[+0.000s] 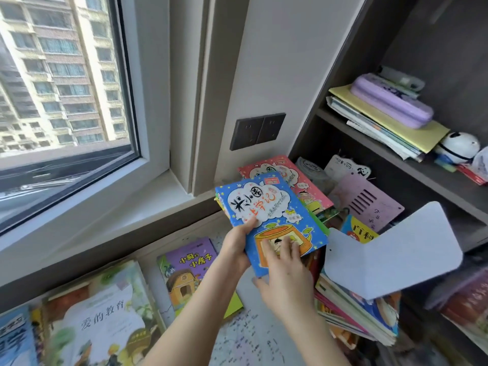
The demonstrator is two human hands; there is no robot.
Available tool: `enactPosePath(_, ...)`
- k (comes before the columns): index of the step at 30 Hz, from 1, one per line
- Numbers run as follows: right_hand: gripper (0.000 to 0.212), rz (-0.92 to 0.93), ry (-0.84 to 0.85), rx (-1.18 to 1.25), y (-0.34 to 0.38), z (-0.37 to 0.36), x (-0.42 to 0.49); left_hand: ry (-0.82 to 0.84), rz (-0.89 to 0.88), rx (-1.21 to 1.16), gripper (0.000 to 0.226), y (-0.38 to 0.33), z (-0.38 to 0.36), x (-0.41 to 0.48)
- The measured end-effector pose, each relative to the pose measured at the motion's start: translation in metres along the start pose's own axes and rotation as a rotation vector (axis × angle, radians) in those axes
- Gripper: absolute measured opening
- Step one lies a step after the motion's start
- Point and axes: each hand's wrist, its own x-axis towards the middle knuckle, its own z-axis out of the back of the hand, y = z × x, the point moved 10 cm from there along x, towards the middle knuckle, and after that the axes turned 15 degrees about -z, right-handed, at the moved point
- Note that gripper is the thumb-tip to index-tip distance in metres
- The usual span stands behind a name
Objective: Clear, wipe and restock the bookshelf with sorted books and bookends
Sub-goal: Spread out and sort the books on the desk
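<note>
My left hand (237, 244) grips the left edge of a blue children's book (274, 215), thumb on its cover, holding it above the desk. The fingers of my right hand (282, 270) lie flat on the book's lower cover. More thin books seem stacked under the blue one. Behind it a red book (303, 180) of the same series lies by the bookshelf (396, 157). A white bookend (396, 249) and a pink bookend (369, 204) stand in the lower shelf bay. A messy pile of books (356, 313) lies under the white bookend.
On the desk lie a purple book (187, 268), a large green-and-white book (100, 315) and a blue one (15, 339). The upper shelf holds papers, a purple pencil case (390, 101) and a panda toy (459, 146). A window (66, 88) and wall sockets (257, 130) are behind.
</note>
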Motion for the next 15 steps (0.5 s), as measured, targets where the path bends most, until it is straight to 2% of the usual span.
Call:
enactPosePath(2,0.066,-0.099,0.088,0.279,-0.024,0.020,-0.012,-0.023,-0.015,0.075,0.024,-0.007,0.023,-0.016)
enactPosePath(3,0.066,-0.180,0.057,0.380,-0.041,0.031,-0.014,-0.036,-0.032,0.115,0.025,-0.013,0.036,-0.024)
enactPosePath(5,0.080,-0.289,-0.063,0.468,-0.066,0.047,-0.012,-0.045,-0.061,0.176,0.035,-0.025,0.059,-0.046)
enactPosePath(6,0.089,-0.314,0.013,0.507,-0.069,0.037,-0.009,-0.042,-0.068,0.200,0.041,-0.029,0.069,-0.058)
enactPosePath(8,0.098,-0.334,0.352,0.818,-0.058,-0.009,-0.009,-0.049,-0.085,0.251,0.049,-0.038,0.087,-0.085)
enactPosePath(9,0.092,-0.356,0.482,0.993,-0.050,-0.031,-0.015,-0.062,-0.093,0.275,0.049,-0.043,0.096,-0.098)
enactPosePath(10,0.077,-0.350,0.561,1.113,-0.039,-0.045,-0.024,-0.082,-0.101,0.298,0.049,-0.048,0.106,-0.111)
enactPosePath(12,0.033,-0.259,0.590,1.170,-0.019,-0.060,-0.047,-0.116,-0.128,0.336,0.041,-0.058,0.124,-0.135)
enactPosePath(13,0.017,-0.229,0.614,1.167,-0.011,-0.070,-0.060,-0.142,-0.139,0.351,0.038,-0.061,0.134,-0.145)
enactPosePath(15,0.011,-0.219,0.759,1.190,0.002,-0.094,-0.085,-0.229,-0.142,0.381,0.041,-0.063,0.162,-0.167)
